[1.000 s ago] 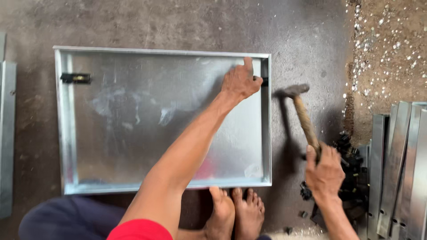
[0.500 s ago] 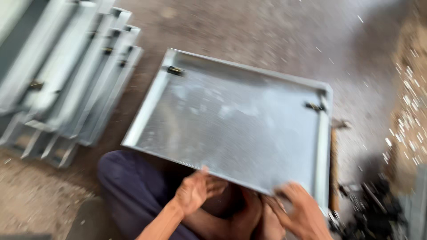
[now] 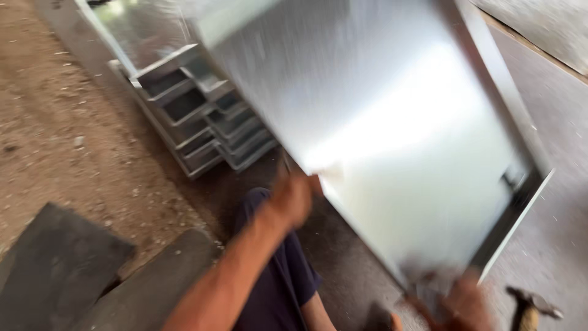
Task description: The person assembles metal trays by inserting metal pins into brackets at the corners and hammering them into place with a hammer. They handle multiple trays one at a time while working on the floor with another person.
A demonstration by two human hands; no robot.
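A large shiny sheet-metal tray (image 3: 392, 122) with folded rims is lifted off the floor and tilted, blurred by motion. My left hand (image 3: 294, 197) grips its near left edge. My right hand (image 3: 462, 303) holds its near lower corner at the bottom of the view. A small dark latch (image 3: 511, 179) sits on the tray's right rim. A hammer (image 3: 530, 306) with a wooden handle lies on the floor just right of my right hand, apart from it.
A stack of similar metal trays (image 3: 196, 116) leans at the upper left on the dirt floor. Dark flat slabs (image 3: 73, 270) lie at the lower left. My leg in dark blue cloth (image 3: 282, 270) is under the tray.
The hammer was put down. Both hands took the tray's near edge and lifted it from flat on the floor, swinging it toward the stacked trays. The view turned left.
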